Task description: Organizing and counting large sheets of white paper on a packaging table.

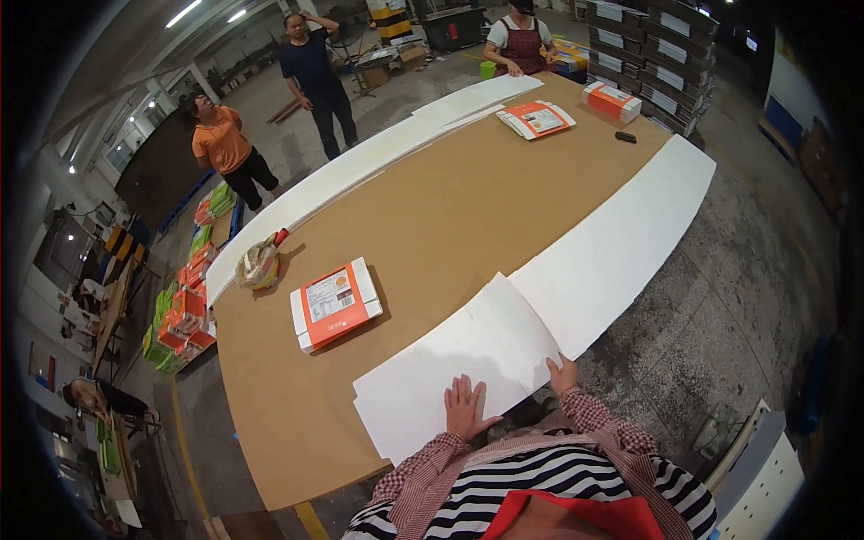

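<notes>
A large white cardboard sheet (468, 346) lies along the near edge of the table, its right end bowed up a little over a second white sheet (621, 243). My left hand (463, 409) rests flat on the near sheet, fingers spread, with nothing in it. At the sheet's near right corner, my right hand (562, 373) pinches the edge between thumb and fingers. Beyond the sheet, an orange and white flat carton (336, 304) lies on the brown tabletop (432, 216).
A plastic bag (258, 265) sits at the table's left. Farther off are another orange carton (535, 119), an orange and white pack (612, 102) and a small black object (625, 138). White sheets (333, 189) line the far edge. A person (519, 45) works at the far end; others stand beyond.
</notes>
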A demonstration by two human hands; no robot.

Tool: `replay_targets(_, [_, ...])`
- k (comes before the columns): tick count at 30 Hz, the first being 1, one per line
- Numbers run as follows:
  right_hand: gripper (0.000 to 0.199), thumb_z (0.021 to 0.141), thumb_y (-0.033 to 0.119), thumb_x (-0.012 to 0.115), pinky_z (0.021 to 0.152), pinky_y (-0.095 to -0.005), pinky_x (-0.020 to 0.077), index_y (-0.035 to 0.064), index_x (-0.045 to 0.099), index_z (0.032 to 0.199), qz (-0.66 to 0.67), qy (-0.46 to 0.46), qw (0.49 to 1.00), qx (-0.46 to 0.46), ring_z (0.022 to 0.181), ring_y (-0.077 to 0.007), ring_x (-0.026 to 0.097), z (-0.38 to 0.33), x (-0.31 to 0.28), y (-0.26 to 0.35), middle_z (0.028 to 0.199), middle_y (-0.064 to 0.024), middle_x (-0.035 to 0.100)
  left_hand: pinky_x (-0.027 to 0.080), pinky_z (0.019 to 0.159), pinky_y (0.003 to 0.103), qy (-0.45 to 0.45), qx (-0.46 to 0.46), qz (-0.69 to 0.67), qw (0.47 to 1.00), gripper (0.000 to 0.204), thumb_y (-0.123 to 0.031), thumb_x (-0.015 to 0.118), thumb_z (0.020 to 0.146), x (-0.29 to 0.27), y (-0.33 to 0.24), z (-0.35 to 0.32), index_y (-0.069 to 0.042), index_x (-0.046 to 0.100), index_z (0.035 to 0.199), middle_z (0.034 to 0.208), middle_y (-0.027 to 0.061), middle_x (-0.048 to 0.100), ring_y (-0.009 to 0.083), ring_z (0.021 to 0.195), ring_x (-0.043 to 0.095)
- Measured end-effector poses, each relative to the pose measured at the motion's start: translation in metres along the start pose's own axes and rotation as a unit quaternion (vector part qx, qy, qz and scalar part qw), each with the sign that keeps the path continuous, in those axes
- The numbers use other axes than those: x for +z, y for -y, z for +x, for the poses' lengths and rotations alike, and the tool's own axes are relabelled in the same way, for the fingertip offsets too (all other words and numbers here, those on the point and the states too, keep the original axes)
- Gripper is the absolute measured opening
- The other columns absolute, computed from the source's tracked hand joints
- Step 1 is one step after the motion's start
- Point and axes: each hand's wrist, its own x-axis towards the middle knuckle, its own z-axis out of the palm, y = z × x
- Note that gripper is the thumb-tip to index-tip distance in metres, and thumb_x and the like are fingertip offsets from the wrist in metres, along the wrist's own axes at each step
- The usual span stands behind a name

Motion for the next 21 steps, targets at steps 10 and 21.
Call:
replay_targets(10, [0.041, 0.089, 0.018, 0.065, 0.087, -0.0382, 0.0482, -0.0072, 0.055, 0.119, 0.363, 0.007, 0.891, 0.273, 0.100, -0.0286, 0.062, 0.008, -0.015, 0.044, 0.112, -0.0159, 0.063, 0.009, 0.109, 0.064, 0.116, -0.043, 0.134, 0.983, 0.099, -0.077, 0.051, 0.074, -0.021, 0.027, -0.066, -0.021, 0.021, 0.150, 0.155, 0.0234, 0.007, 0.0424, 0.143, 0.006])
replay_targets(21, [0.041, 0.089, 0.014, 0.062, 0.087, -0.0357, 0.0478, -0.0065, 0.054, 0.123, 0.232, 0.056, 0.971, 0.017, 0.096, -0.0267, 0.063, 0.018, -0.010, 0.010, 0.107, -0.0179, 0.066, 0.019, 0.109, 0.061, 0.172, -0.062, 0.173, 0.968, 0.090, -0.068, 0.054, 0.079, -0.029, 0.020, -0.056, -0.028, 0.017, 0.151, 0.157, 0.0161, 0.008, 0.0369, 0.144, 0.010])
